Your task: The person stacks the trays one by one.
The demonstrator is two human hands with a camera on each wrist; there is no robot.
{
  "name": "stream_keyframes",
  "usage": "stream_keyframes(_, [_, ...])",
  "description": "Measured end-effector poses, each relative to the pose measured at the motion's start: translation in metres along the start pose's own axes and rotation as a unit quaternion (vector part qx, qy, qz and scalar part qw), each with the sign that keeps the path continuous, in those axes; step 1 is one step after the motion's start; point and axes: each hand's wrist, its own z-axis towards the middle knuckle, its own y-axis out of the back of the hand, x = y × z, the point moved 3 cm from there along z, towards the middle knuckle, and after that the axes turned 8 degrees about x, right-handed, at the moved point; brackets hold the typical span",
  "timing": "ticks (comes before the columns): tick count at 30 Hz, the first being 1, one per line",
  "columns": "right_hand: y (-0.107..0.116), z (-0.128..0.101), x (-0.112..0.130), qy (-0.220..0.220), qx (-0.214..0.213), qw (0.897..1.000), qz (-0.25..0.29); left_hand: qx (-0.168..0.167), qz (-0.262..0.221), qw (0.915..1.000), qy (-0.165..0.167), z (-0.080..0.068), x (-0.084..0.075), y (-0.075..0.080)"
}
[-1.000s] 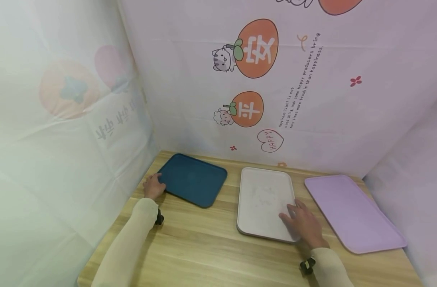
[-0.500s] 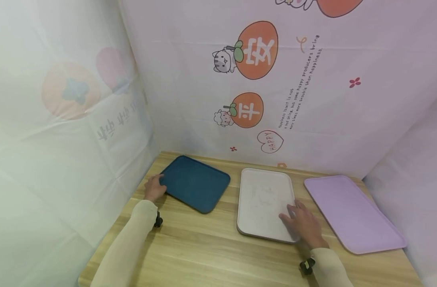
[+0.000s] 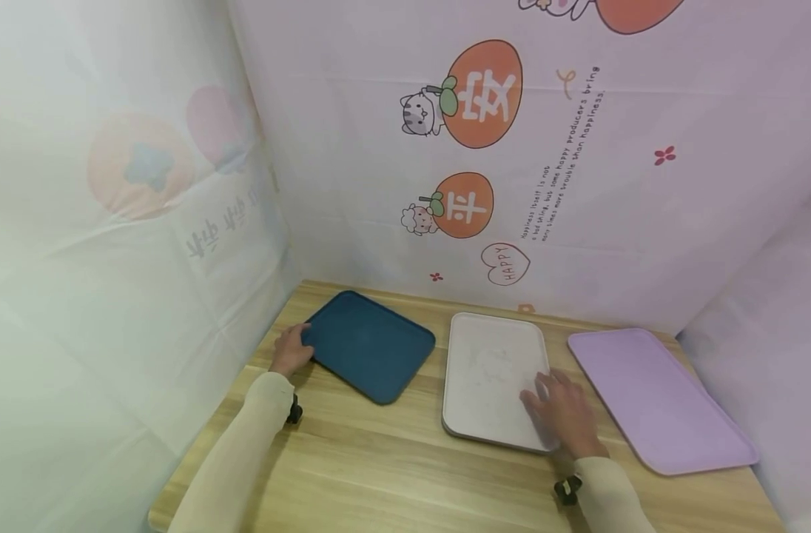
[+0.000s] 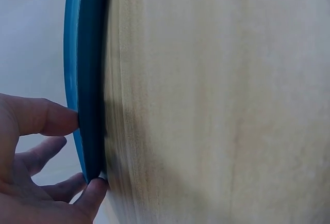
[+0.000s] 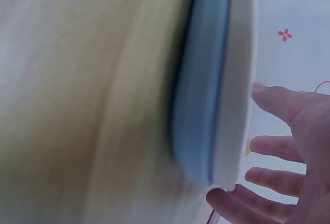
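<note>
A dark blue tray (image 3: 368, 346) lies on the left of the wooden table (image 3: 352, 474), turned at an angle. My left hand (image 3: 292, 352) holds its left corner, thumb on the near rim and fingers around the end, as the left wrist view shows. In the middle lies a white tray (image 3: 488, 370) with faint smudges. Under it sits a blue-grey tray (image 5: 198, 110), its side showing in the right wrist view. My right hand (image 3: 567, 411) rests at the stack's near right corner with fingers spread, thumb tip against the white rim.
A lilac tray (image 3: 661, 400) lies at the right, slanting along the table's edge. Behind the trays rises a white cloth wall (image 3: 365, 133) with printed fruit and lettering. Another cloth wall (image 3: 132, 311) borders the left, and a third stands on the right.
The dark blue tray has slid a little right and toward me, turning slightly clockwise, with my left hand following it. My right hand and the white tray have stayed in place.
</note>
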Motion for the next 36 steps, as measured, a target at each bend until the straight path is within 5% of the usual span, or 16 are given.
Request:
stream_keyframes(8, [0.004,0.011,0.021,0.044,-0.043,0.998,-0.015,0.003,0.001,1.0000,-0.005,0.001,0.002,-0.002])
stream_keyframes(28, [-0.003,0.038,0.104,0.081,-0.016,0.995,0.052,0.028,0.007,0.9993,-0.025,-0.006,-0.005,-0.004])
stream_keyframes(36, [-0.012,0.054,0.148,0.128,0.005,0.989,0.076,0.024,0.010,0.9988,-0.042,-0.007,-0.003,-0.004])
